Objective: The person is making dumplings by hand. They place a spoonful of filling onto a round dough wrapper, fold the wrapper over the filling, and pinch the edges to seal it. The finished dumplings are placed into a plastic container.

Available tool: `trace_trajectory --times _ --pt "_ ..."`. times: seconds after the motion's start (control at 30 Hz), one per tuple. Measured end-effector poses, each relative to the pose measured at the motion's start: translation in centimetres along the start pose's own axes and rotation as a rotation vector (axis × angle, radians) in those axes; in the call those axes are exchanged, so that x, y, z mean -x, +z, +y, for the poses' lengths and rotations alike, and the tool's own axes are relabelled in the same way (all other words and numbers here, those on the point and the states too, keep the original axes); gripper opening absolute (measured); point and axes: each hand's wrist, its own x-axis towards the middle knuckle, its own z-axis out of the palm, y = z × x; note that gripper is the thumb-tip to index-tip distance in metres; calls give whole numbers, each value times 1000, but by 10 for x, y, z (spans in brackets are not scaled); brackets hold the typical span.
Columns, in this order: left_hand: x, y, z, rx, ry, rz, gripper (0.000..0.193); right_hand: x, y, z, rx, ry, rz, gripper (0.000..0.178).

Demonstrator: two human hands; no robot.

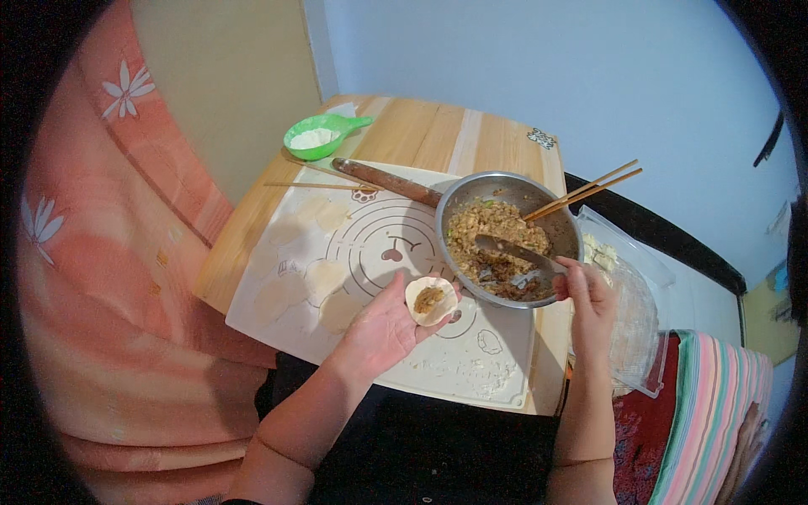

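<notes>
On the fingers of my left hand [379, 328], a round dumpling wrapper [448, 296] lies with a small mound of brown filling [429, 300] in its middle. The wrapper is flat and unfolded. My right hand [592, 296] grips a flat, dark spatula-like tool [515, 252], its blade over the chopped filling [488, 222] in a metal bowl [569, 229]. Whether the blade touches the filling, I cannot tell. A pair of chopsticks [582, 195] leans in the bowl. Several pale wrappers [325, 281] lie on the white mat [278, 324] left of my left hand.
Beside the bowl lies a wooden rolling pin [387, 182], near thin sticks [316, 186]. A green scoop [296, 135] of white flour stands at the table's far left. Right of the table are a clear plastic tray [648, 358] with pale pieces and a striped cloth [711, 396].
</notes>
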Motion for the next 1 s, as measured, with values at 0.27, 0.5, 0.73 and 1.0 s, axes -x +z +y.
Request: trace_trajectory --times 0.27,0.5,0.73,1.0 --pt "6 -4 3 -44 28 -19 54 -6 20 -2 478 -256 -143 18" --pt "7 -4 3 -32 18 -11 55 2 28 8 166 -87 -153 24" --pt "5 -5 -1 -49 15 -8 55 -7 11 5 -271 267 14 26" --pt "1 -8 -6 -10 18 -3 53 -10 -4 2 -320 291 53 27"
